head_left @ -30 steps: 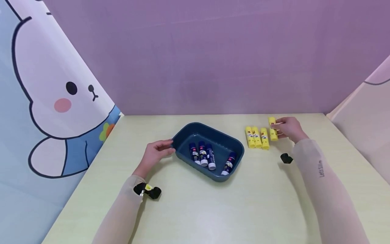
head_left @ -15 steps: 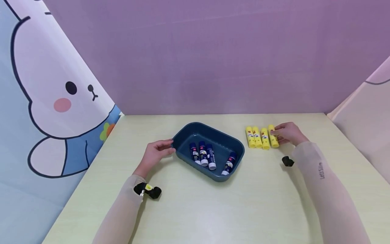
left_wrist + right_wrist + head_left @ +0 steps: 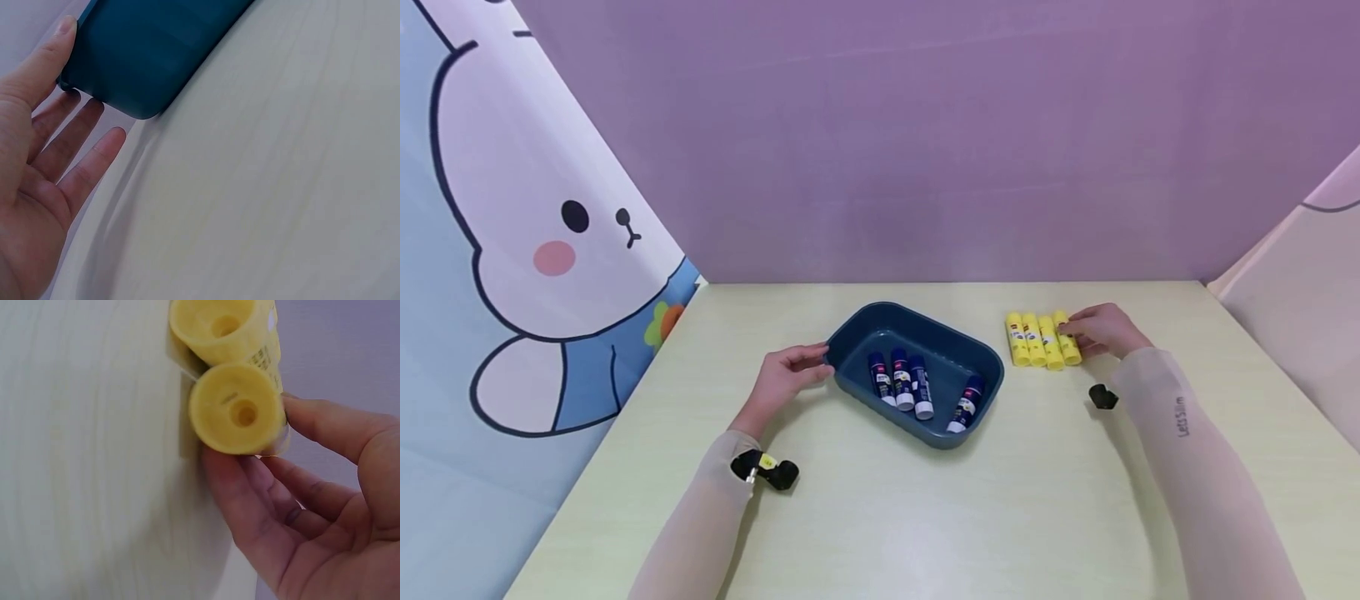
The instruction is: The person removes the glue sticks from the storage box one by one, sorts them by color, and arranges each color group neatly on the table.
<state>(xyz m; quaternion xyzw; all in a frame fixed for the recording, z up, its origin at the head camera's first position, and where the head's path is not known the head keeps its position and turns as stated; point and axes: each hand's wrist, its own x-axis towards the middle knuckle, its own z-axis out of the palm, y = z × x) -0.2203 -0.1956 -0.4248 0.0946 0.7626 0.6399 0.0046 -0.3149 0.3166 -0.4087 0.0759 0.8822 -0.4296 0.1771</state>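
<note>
In the head view, a dark blue tray (image 3: 865,392) holds several blue glue sticks (image 3: 901,379) with white ends. My left hand (image 3: 778,383) touches its left corner; in the left wrist view the thumb (image 3: 47,62) and fingertips meet the tray wall, and the fingers are mostly straight. To the right of the tray lie several yellow glue sticks (image 3: 1032,340) side by side. My right hand (image 3: 1108,330) grips the rightmost yellow glue stick (image 3: 234,409) between thumb and fingers, beside its neighbour in the row. Its round end faces the right wrist camera.
The pale wooden table (image 3: 895,517) runs back to a purple backdrop (image 3: 880,167). A cartoon-printed cloth (image 3: 512,250) hangs on the left. Black cameras are strapped at both wrists.
My right hand has brought the yellow glue stick toward me and left, from beyond the row's far end to close against the others. The left hand and tray have stayed nearly still.
</note>
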